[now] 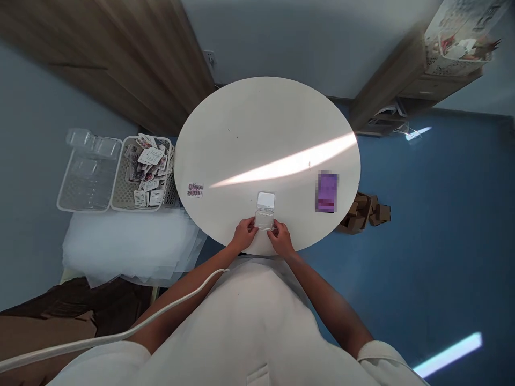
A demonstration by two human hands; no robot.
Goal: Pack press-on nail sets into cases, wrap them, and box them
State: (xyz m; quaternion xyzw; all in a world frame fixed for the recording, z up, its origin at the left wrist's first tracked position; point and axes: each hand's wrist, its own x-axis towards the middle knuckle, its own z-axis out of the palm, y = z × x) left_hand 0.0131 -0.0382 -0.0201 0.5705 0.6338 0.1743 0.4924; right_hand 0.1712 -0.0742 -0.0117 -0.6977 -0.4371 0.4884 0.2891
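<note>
A small clear plastic box [264, 220] lies at the near edge of the table, its hinged lid [266, 200] folded back away from me. My left hand [244, 234] grips the left side of the box between thumb and fingers. On the opposite side, my right hand [281, 238] pinches the right wall near the front corner. Nothing can be made out inside the box. Farther left on the table is a small card or pack with purple items [195, 191]. To the right lies a purple rectangular item [327, 192], blurred into blocks.
Both lie on a white oval table [265, 112] crossed by a sunlit strip. Left of it stand a white basket [116, 188] of small packs, another basket [60, 195] with clear plastic pieces, and translucent sheets [129, 241]. Cardboard boxes [358, 214] are on the floor at right.
</note>
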